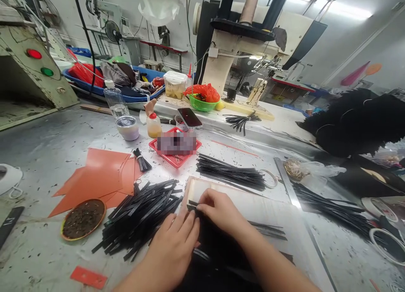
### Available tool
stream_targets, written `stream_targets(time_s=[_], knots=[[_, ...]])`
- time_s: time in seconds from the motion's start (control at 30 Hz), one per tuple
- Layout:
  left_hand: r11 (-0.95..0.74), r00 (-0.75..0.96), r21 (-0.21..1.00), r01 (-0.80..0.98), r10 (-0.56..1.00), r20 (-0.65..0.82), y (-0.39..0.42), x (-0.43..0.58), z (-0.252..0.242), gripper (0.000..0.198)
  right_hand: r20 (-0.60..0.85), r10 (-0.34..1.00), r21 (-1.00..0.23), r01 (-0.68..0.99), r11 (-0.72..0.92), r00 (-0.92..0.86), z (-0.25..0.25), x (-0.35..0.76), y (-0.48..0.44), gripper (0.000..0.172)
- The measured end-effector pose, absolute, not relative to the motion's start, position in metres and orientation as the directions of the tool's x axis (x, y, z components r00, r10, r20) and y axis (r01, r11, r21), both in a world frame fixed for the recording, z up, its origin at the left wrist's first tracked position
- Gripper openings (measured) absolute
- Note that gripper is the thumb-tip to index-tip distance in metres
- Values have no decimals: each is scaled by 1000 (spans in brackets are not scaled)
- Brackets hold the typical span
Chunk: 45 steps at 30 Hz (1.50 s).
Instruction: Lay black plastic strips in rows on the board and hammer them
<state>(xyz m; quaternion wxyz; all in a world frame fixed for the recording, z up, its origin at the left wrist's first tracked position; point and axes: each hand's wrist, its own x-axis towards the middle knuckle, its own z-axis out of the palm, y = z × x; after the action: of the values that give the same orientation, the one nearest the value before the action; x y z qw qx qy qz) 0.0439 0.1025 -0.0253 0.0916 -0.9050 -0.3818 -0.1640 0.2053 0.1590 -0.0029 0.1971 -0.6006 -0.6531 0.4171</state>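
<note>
A short black strip (193, 205) shows its end at the left edge of a pale board (268, 207). My right hand (221, 210) pinches this strip between thumb and fingertips. Close beside it, my left hand (177, 241) is closed, its fingers together and bent, the thumb tip showing below them; whatever lies under them is hidden. Left of my hands spreads a loose pile of black strips (136, 220). More black strips (267, 230) lie on the board, partly behind my right forearm. Dark material (218, 250) fills the space between my forearms.
Orange sheets (101, 174) and a round dish (84, 219) lie left. Behind the board are a strip bundle (230, 172), a red basket (177, 160) and a phone (190, 117). A metal ruler (286, 182) lies right; a sewing machine (218, 60) stands behind.
</note>
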Motion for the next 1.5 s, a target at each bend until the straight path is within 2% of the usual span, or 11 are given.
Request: stream_targets(time_s=[0.17,0.4,0.67,0.87,1.03,1.1,1.27,1.5], knots=[[-679,643,-25,734,683,347,100,45,-27,37,-259,950,-814,569,-118,-174,-5,206,161,7],[-664,607,31,747,701,374,100,46,-32,34,-382,906,-867,411,-283,-182,-3,208,164,8],[-670,619,28,742,700,357,99,46,-32,31,-296,944,-775,614,-148,-146,-2,205,163,6],[-688,606,92,719,687,402,108,47,-32,26,-291,945,-739,662,-125,-147,-2,203,164,5],[-704,639,98,704,687,348,115,46,-27,22,-270,948,-653,755,-53,-167,6,216,159,8],[-708,646,102,699,686,334,116,47,-25,20,-282,948,-618,783,-63,-146,8,231,156,11],[-706,638,80,704,678,366,117,49,-24,23,-346,936,-642,745,-181,-71,4,259,148,14],[-709,663,41,704,678,317,122,55,-21,18,-313,947,-603,785,-141,-70,3,256,148,15]])
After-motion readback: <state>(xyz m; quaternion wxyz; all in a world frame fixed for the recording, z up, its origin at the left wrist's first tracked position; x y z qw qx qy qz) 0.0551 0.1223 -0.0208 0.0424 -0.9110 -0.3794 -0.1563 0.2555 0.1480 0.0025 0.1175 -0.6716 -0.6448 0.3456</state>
